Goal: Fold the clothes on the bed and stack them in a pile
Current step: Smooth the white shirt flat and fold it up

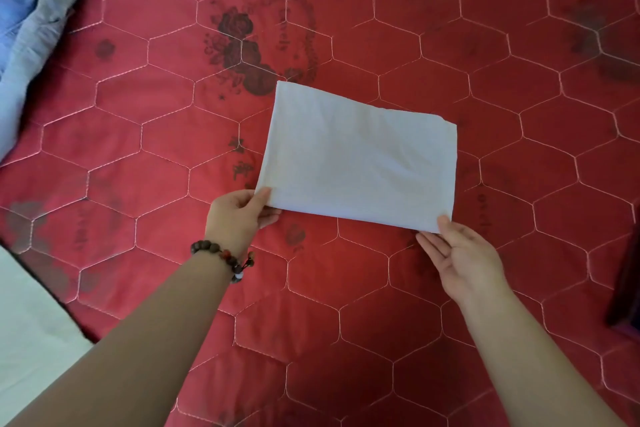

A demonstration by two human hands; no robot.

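Folded white garment (360,156) flat on red quilted bedspread (138,114), mid-bed. Left hand (239,215) pinches near-left corner, thumb on top. Right hand (460,253) pinches near-right corner, palm up, fingers underneath. Blue-grey clothes (31,21) heaped far left.

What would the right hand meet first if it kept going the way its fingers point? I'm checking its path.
Probably the folded white cloth: the right hand already pinches its near right corner, fingers pointing up-left along its near edge.
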